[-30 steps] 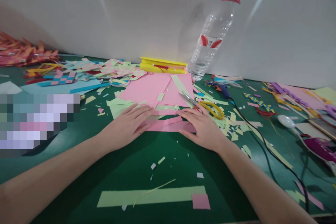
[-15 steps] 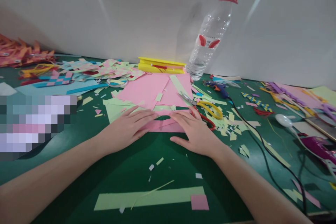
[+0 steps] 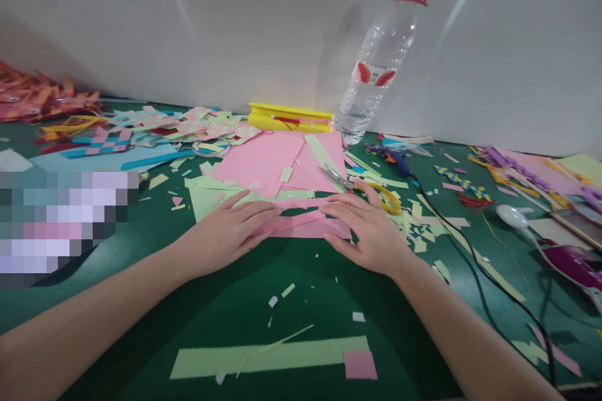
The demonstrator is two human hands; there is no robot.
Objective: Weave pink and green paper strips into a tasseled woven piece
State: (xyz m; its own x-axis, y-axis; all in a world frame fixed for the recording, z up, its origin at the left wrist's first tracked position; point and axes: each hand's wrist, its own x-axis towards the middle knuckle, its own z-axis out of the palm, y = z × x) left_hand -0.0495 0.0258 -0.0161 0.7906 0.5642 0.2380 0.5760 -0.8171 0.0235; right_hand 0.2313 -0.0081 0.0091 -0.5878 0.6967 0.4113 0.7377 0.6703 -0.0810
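Observation:
Folded pink paper [image 3: 303, 225] lies on the green table in front of me. My left hand [image 3: 232, 225] rests palm down on its left end, fingers stretched to the right. On its right end lies my right hand [image 3: 369, 229], fingers extended and thumb apart. Both hands hold nothing; parts of the paper are hidden under them. Just beyond my right fingers are scissors [image 3: 336, 177] with a yellow handle, partly covered by that hand. Larger pink sheets [image 3: 268, 160] and a light green sheet [image 3: 202, 194] lie behind the hands.
A tilted clear plastic bottle [image 3: 374, 75] leans by the wall next to a yellow folder-like piece [image 3: 291, 118]. Right are a blue glue gun [image 3: 395, 160] with a black cord, paper scraps and a purple device [image 3: 571, 266]. A green strip [image 3: 282, 357] lies nearest me.
My right hand has slid to the right along the pink paper, uncovering more of its middle and covering the scissors' red handle. My left hand has stayed nearly in place.

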